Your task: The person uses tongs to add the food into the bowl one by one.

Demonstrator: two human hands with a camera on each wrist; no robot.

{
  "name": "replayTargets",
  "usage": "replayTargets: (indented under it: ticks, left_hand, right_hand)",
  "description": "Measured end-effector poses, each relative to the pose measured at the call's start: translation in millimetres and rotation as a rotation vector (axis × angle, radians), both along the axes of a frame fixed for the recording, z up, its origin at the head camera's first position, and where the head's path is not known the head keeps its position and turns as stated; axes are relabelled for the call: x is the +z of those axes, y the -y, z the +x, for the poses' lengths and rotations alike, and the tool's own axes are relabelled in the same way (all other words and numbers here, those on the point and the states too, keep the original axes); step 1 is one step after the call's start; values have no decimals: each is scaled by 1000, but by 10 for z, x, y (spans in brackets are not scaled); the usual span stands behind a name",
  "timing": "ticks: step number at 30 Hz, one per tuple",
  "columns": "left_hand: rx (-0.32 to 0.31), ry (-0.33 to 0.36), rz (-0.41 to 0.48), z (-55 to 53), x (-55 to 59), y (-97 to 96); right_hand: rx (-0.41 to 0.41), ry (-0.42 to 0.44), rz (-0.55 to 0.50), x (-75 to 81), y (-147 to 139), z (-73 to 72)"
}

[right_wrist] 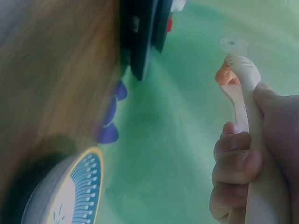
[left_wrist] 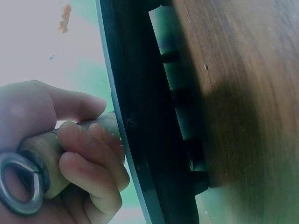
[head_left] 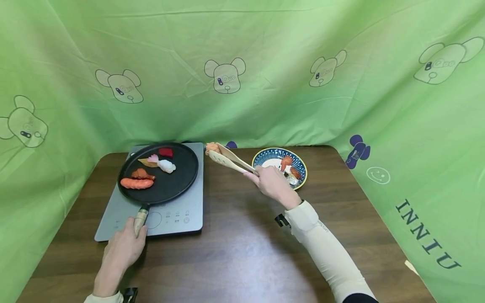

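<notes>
The orange piece (head_left: 212,148) is up in the air between pan (head_left: 178,183) and bowl (head_left: 260,157), caught in the tips of the tongs (head_left: 226,162). The right hand (head_left: 273,182) curls round the tongs, seemingly squeezing so the piece cannot drop. The left hand (head_left: 124,248) grips the pan's handle (head_left: 141,220), probably to steady it on the cooker (head_left: 178,225). A sausage (head_left: 137,183) lies in the pan.

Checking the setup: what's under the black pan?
Under the black pan is a grey cooktop; its front controls show. Whatever lies directly beneath the pan is covered.
</notes>
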State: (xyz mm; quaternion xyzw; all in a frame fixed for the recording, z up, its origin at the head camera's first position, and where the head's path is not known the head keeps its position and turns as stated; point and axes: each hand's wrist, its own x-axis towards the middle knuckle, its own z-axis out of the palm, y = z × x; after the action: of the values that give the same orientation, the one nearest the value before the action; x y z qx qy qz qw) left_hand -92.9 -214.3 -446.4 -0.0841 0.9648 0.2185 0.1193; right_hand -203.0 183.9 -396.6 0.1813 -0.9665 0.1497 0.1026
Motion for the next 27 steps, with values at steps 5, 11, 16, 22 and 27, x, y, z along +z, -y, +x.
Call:
replayTargets:
  ticks: [5, 11, 16, 22, 27]
  left_hand:
    - [-15, -10, 4, 13, -9, 21]
    - [-18, -26, 6, 24, -16, 19]
    - [-19, -37, 2, 14, -19, 20]
    - [-22, -35, -2, 9, -11, 21]
    - [-12, -37, -1, 18, -15, 7]
  right_hand:
    - [39, 2, 3, 2, 166, -36]
    - [81, 5, 1, 23, 367, -49]
    - [103, 19, 28, 26, 514, -53]
    - [109, 78, 50, 9, 644, -61]
    - [102, 94, 59, -38, 712, -78]
